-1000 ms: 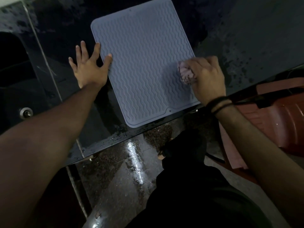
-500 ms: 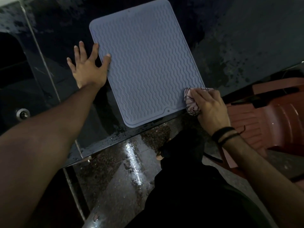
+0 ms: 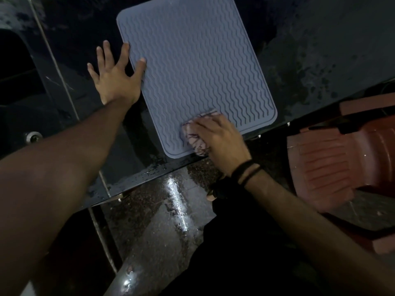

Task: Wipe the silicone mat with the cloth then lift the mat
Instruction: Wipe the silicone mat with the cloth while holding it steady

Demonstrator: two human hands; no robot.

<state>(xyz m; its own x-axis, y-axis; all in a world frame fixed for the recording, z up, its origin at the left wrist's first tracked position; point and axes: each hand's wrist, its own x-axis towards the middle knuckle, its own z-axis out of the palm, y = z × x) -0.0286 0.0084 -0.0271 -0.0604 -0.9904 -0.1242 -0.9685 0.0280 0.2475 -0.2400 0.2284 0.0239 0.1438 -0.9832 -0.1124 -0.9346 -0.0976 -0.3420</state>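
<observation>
Bunched in the right hand (image 3: 218, 135), the cloth (image 3: 195, 137) has swung from the mat's right edge to its near edge; the grip is curled tight. Left hand (image 3: 116, 77), fingers spread, pins the silicone mat (image 3: 192, 67) flat on the wet tabletop (image 3: 320, 50). Wiping continues; lifting waits.

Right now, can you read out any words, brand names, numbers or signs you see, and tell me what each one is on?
None: no readable text shows anywhere in this view.
Silicone mat: only a raised wavy pattern, no lettering visible.
Cloth under the right hand: dark lines, a pattern rather than letters.
Red plastic chair: ribbed slats, no label visible.
Dark wet counter: water marks only.
</observation>
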